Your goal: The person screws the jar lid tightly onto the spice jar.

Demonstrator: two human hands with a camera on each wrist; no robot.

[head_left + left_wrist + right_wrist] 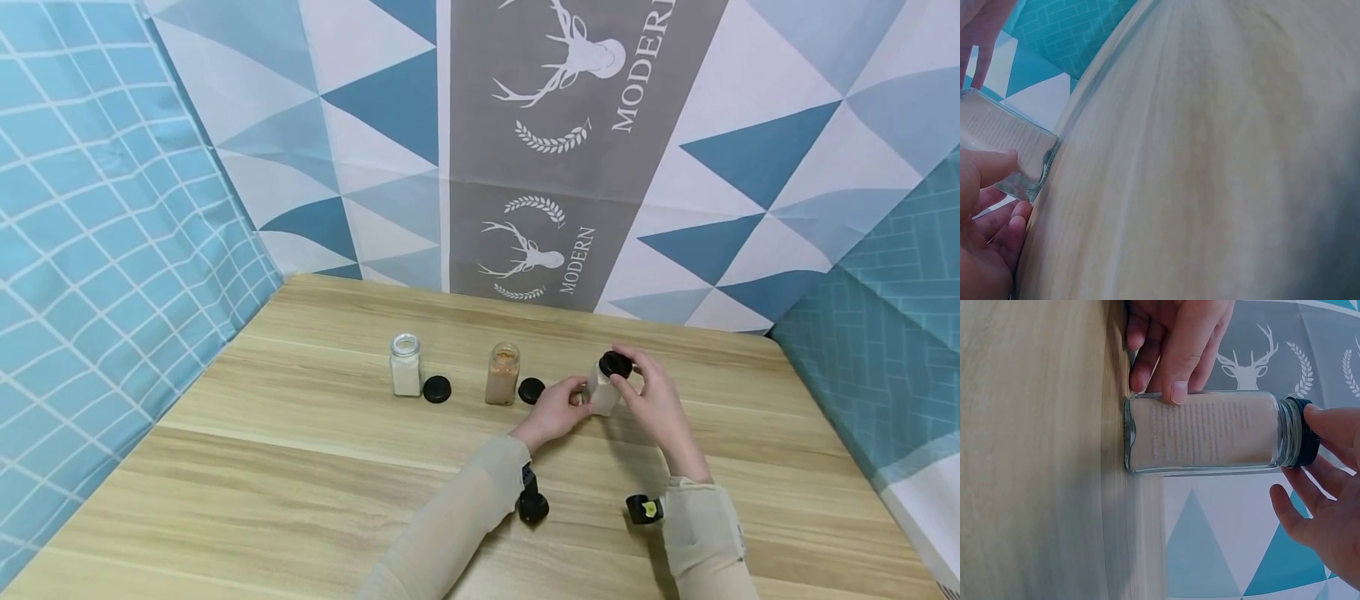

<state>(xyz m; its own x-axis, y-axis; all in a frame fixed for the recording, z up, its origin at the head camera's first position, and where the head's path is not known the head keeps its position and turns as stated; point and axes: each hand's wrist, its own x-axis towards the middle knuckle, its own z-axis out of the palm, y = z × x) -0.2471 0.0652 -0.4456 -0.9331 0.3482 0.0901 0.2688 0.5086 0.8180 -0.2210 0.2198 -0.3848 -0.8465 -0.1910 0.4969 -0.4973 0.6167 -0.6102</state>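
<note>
At the right of the table stands a square glass spice jar (603, 393) filled with pale powder. My left hand (557, 410) grips its lower part from the left, with the thumb (997, 165) along one side. On the jar's mouth sits a black lid (615, 363), which my right hand (654, 396) pinches between thumb and fingers. Glass threads show below the lid in the right wrist view, where the jar (1204, 431) has its base at the tabletop. Lines of small print run across its side.
To the left stand two uncapped jars: one with white powder (407, 371), one with orange-brown powder (502, 379). Beside each lies a black lid (437, 389), the other lid (532, 390) close to my left hand. A patterned backdrop (390, 167) borders the wooden table (285, 467).
</note>
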